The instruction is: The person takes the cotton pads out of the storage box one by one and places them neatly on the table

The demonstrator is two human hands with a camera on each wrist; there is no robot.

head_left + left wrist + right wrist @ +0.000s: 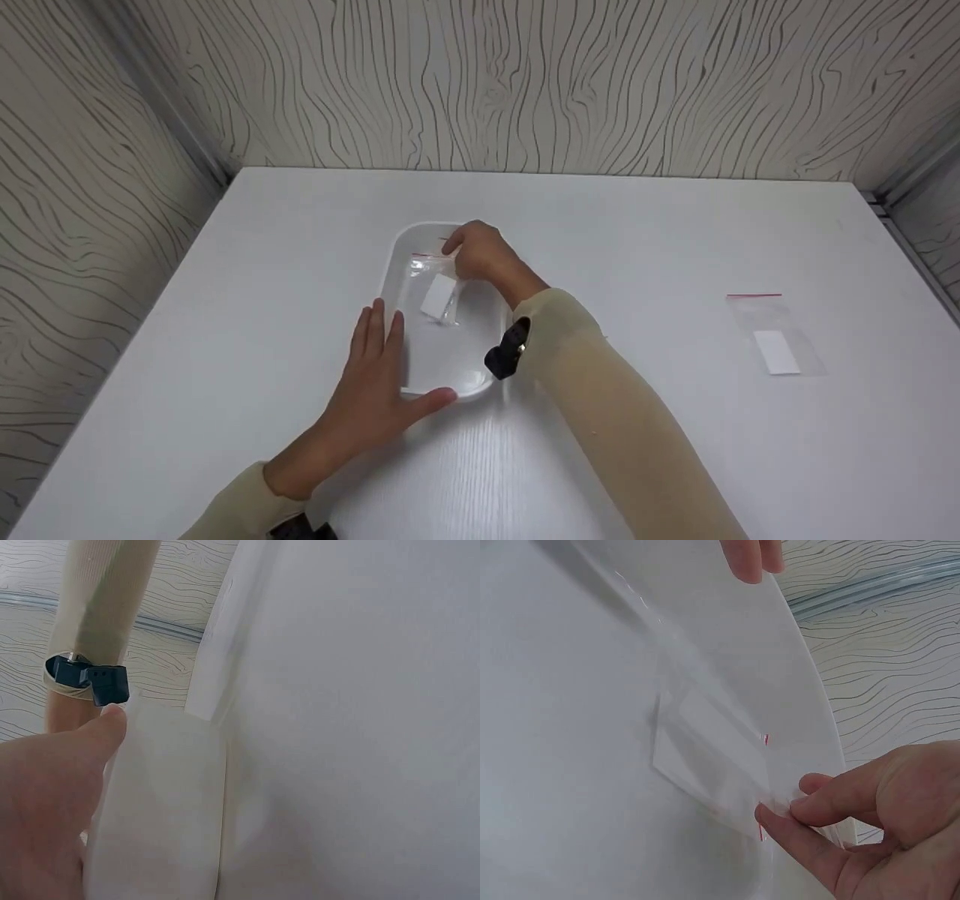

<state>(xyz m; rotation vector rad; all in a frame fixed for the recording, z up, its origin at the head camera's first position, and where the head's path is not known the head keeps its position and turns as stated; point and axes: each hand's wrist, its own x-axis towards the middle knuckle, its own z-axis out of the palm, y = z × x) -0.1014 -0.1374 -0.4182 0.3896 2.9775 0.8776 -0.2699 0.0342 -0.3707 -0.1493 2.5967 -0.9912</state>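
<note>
A white oblong tray (450, 364) lies on the table, and a clear zip bag (439, 296) with a red stripe along its top and a white flat piece inside rests in it. My right hand (482, 251) reaches over the tray's far right side. Thumb and finger of that right hand (885, 817) pinch the bag (712, 742) by its red-striped edge in the right wrist view. With fingers straight, my left hand (371, 386) touches the tray's left wall; its thumb lies along the near rim.
To the right on the white table (615, 247) lies another clear zip bag (780, 341) with a red stripe and a white flat piece. Wood-grain patterned panels (495, 82) stand behind and beside the table.
</note>
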